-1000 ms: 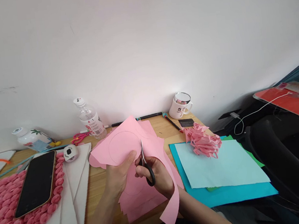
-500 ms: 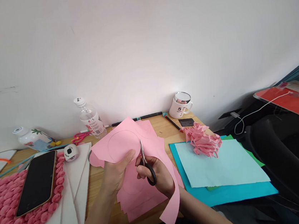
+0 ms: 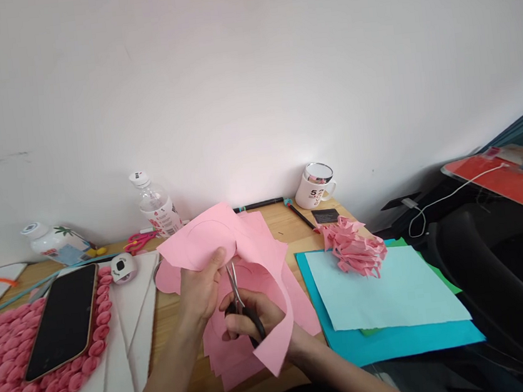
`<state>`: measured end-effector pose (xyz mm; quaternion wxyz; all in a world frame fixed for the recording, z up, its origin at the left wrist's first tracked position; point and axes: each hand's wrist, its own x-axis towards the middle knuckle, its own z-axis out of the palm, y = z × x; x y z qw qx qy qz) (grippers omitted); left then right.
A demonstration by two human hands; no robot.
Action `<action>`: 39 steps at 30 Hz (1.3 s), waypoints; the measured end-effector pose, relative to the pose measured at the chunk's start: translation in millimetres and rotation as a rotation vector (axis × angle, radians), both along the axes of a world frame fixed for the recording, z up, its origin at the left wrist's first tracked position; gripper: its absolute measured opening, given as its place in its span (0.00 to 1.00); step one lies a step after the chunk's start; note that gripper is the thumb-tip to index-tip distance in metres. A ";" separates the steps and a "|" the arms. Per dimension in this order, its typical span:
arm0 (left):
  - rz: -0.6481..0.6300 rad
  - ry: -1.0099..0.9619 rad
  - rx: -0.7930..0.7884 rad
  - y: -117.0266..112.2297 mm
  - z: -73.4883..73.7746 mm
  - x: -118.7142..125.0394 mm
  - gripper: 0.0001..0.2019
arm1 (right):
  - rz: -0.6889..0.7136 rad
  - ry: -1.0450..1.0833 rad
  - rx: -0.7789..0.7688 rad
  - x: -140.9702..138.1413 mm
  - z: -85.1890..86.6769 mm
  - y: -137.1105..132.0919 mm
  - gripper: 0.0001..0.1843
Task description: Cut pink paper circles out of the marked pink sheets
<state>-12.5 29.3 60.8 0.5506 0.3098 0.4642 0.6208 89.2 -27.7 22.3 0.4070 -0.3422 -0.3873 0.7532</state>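
Observation:
My left hand (image 3: 205, 288) pinches the lower edge of a pink paper sheet (image 3: 200, 234), its thumb lying on top. A pencilled circle shows on that sheet, and a partly cut curved strip (image 3: 283, 325) hangs from its right side, curling down over my right wrist. In my right hand (image 3: 255, 310) are black-handled scissors (image 3: 235, 287), my fingers in the loops. The blades stand apart just below the sheet's edge, close to my left thumb. Under both hands lies a stack of pink sheets (image 3: 244, 371), some with drawn circles.
To the right, crumpled pink scraps (image 3: 355, 248) rest on pale and blue sheets (image 3: 386, 295). A mug (image 3: 316, 186) and plastic bottle (image 3: 156, 205) stand by the wall. On the left, a phone (image 3: 63, 322) lies on a panel of pink rolled paper pieces (image 3: 7, 369); pink scissors (image 3: 141, 240) lie behind.
My right hand and the scissors have moved down and left, and the blades have opened wider. The sheet has tilted, and its cut strip has swung left and up.

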 end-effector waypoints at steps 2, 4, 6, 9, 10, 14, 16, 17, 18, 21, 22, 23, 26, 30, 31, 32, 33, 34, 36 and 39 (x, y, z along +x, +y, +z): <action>-0.002 0.058 0.001 6.1 -4.7 -6.2 0.24 | 0.135 -0.079 0.056 12.0 12.3 -5.0 0.21; -0.019 0.148 -0.015 10.1 -11.4 -14.3 0.23 | 0.285 -0.114 0.157 30.7 28.4 -9.4 0.21; -0.049 0.255 -0.038 12.0 -17.5 -22.4 0.21 | 0.512 0.004 0.194 52.2 43.1 -11.5 0.24; -0.091 0.366 -0.111 12.5 -21.5 -31.0 0.19 | 0.645 0.520 0.311 81.1 51.8 -4.0 0.24; -0.097 0.383 -0.147 12.4 -21.4 -32.7 0.20 | 0.677 0.690 0.388 87.9 50.2 2.0 0.23; -0.079 0.344 -0.157 12.0 -19.4 -35.8 0.19 | 0.425 1.005 0.425 88.2 26.5 31.6 0.17; -0.094 0.292 -0.123 11.5 -19.2 -35.9 0.18 | 0.210 0.670 0.231 71.3 9.3 39.2 0.17; -0.103 0.269 -0.121 10.9 -19.0 -35.7 0.18 | 0.103 0.484 0.183 60.4 0.7 39.8 0.19; -0.109 0.242 -0.129 10.2 -18.6 -35.4 0.18 | 0.091 0.336 0.171 49.1 -7.2 38.6 0.21; -0.090 0.121 -0.155 6.8 -15.7 -33.9 0.19 | 0.169 0.209 0.051 21.3 -24.6 30.3 0.25; -0.085 0.080 -0.153 5.5 -14.3 -33.4 0.20 | 0.172 0.215 0.020 15.8 -27.6 27.8 0.26; -0.085 0.044 -0.148 4.3 -12.9 -33.0 0.20 | 0.174 0.223 -0.008 12.3 -29.3 26.1 0.26; -0.080 -0.029 -0.117 1.7 -9.5 -31.9 0.22 | 0.184 0.219 -0.048 10.7 -27.6 25.1 0.25; -0.056 -0.099 -0.096 -0.5 -7.0 -28.6 0.22 | 0.209 0.145 -0.036 13.4 -18.4 27.8 0.27; -0.051 -0.108 -0.096 -1.3 -6.4 -27.2 0.21 | 0.204 0.129 -0.025 13.3 -16.7 28.5 0.28; -0.052 -0.115 -0.099 -2.3 -5.9 -25.7 0.20 | 0.189 0.119 -0.009 12.9 -15.6 29.1 0.28; -0.056 -0.119 -0.101 -3.6 -5.5 -24.1 0.19 | 0.165 0.113 0.011 12.3 -15.1 29.5 0.28; -0.055 -0.117 -0.100 -5.2 -5.1 -22.5 0.19 | 0.135 0.105 0.031 11.3 -15.2 29.8 0.28; -0.052 -0.095 -0.079 -8.6 -5.2 -19.8 0.18 | 0.071 0.084 0.056 8.9 -16.3 29.6 0.27; -0.053 -0.019 -0.060 -13.2 -7.5 -17.6 0.15 | -0.003 0.054 0.053 4.4 -18.1 27.2 0.25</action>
